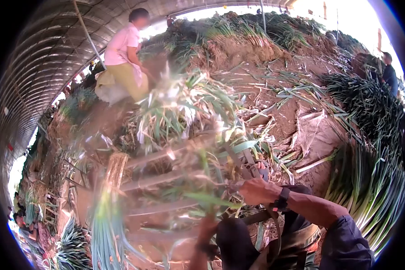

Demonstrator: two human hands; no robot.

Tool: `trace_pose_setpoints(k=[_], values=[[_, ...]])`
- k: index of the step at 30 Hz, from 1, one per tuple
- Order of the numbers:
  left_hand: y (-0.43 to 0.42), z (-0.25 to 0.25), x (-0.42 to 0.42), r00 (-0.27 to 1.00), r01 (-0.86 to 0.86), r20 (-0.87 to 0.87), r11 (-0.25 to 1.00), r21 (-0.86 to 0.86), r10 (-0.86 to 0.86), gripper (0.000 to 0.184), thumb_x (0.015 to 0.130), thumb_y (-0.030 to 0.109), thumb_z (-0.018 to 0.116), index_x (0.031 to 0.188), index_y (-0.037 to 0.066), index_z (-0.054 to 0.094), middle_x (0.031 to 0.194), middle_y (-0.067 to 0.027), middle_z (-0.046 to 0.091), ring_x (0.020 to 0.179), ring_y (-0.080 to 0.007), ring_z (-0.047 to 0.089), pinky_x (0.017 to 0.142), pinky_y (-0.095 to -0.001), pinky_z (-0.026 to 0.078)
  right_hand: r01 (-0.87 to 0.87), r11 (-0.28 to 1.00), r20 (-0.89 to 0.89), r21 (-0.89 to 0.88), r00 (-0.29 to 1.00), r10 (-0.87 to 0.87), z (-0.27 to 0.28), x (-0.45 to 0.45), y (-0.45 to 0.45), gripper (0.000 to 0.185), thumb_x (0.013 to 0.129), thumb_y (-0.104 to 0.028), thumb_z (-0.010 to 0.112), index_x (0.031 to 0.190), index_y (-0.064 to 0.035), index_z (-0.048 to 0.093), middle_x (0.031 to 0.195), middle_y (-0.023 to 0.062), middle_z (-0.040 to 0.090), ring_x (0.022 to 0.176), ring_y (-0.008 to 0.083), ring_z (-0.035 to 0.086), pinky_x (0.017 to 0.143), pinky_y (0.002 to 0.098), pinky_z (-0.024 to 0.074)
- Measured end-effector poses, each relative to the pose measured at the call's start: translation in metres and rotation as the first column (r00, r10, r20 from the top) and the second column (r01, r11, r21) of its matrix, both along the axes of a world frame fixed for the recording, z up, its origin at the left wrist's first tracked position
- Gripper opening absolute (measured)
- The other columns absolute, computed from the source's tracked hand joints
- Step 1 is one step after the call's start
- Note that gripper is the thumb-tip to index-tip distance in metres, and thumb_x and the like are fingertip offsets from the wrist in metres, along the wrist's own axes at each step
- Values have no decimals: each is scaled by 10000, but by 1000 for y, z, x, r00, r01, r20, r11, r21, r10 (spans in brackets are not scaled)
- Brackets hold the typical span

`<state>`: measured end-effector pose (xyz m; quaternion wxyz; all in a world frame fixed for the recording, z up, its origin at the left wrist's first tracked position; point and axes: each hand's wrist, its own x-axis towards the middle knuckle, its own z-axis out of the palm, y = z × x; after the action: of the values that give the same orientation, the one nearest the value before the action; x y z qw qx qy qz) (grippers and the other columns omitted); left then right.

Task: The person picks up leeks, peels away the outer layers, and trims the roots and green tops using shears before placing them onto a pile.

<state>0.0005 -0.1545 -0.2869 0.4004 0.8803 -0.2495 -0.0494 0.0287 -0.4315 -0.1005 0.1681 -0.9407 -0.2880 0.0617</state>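
My right hand point(256, 191), with a dark watch on its wrist, is in front of my knees. Its fingers are curled closed, and what they hold is too blurred to name. My left hand point(207, 228) is low in the middle, smeared by motion, so its fingers do not show clearly. Blurred green onion leaves point(211, 198) stretch just above it, towards the right hand; whether either hand grips them is unclear. To the left lies a bundle of green onions point(108, 216), roots up and leaves hanging down, on blurred slats point(162, 182).
Torn leaves point(184, 105) are heaped ahead of me. Long green onions point(369, 184) are stacked on the right, beside a dusty sack point(311, 130). A person in pink point(123, 45) bends at the upper left; another person point(390, 74) is at the far right. More onions point(238, 29) line the back.
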Motion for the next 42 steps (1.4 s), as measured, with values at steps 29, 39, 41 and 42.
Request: trace_pose_setpoints(k=[29, 39, 41, 42], values=[[12, 139, 17, 930, -367, 31, 930, 18, 366, 314, 907, 166, 682, 1199, 60, 639, 1114, -117, 729, 956, -241, 721, 849, -365, 573, 247, 896, -267, 369, 952, -152, 21, 27, -58, 472, 898, -405, 712, 1114, 1, 605, 880, 125, 616, 725, 245, 643, 630, 372, 544], [-89, 105, -34, 949, -186, -310, 676, -713, -66, 423, 968, 163, 664, 1322, -22, 526, 1219, -104, 610, 1057, -223, 651, 852, -337, 568, 181, 886, 42, 426, 975, -219, 42, -58, -12, 705, 828, -217, 757, 1420, -54, 412, 1216, 271, 613, 931, 436, 688, 775, 475, 574], [-88, 107, -39, 898, -219, -381, 527, -821, -220, 444, 991, 230, 649, 1339, -13, 519, 1195, -84, 621, 1039, -190, 655, 812, -321, 550, 235, 912, -65, 335, 972, -226, 64, -72, -2, 782, 816, -205, 722, 1479, -71, 329, 1396, 293, 480, 974, 443, 674, 815, 498, 571], [-87, 110, -40, 872, -261, -440, 554, -790, -216, 445, 991, 237, 649, 1340, -6, 521, 1196, -82, 625, 1029, -187, 658, 806, -323, 546, 230, 915, -73, 331, 973, -218, 70, -78, 0, 780, 817, -210, 724, 1476, -68, 333, 1387, 288, 487, 965, 447, 672, 810, 501, 570]])
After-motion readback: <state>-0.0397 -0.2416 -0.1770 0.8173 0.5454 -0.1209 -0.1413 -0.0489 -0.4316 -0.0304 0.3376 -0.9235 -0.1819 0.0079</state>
